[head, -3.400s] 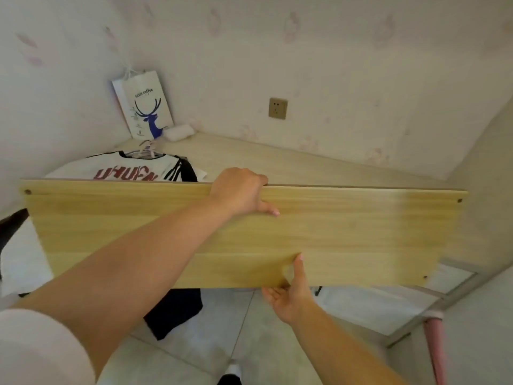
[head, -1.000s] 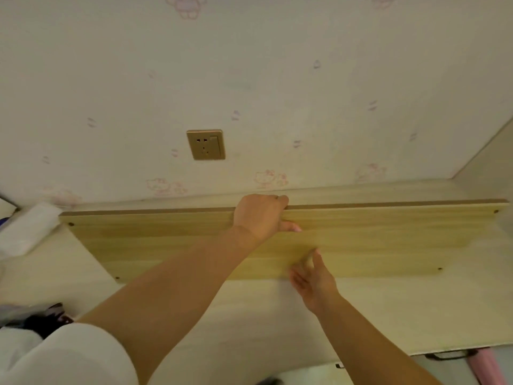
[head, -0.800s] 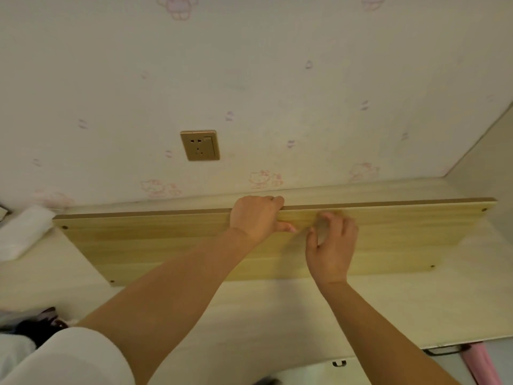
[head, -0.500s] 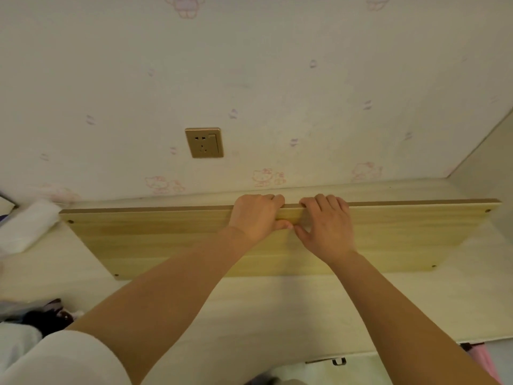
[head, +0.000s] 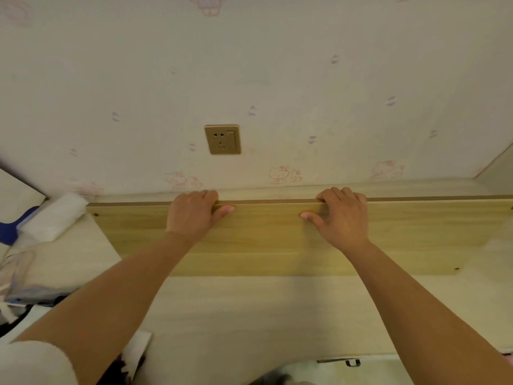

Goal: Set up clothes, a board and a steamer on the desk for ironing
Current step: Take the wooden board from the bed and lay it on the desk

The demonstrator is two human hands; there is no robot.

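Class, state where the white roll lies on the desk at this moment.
In the head view, the white roll lies at the desk's far left, against the wall, just beyond the wooden board's left end.

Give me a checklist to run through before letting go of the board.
1. Board on the desk: near edge ok, flatness cannot tell.
2. Left hand grips the far edge: ok.
3. Right hand grips the far edge: ok.
4. Wall socket unblocked: ok.
5. White packet clear of the board: ok.
6. Steamer on the desk: cannot tell.
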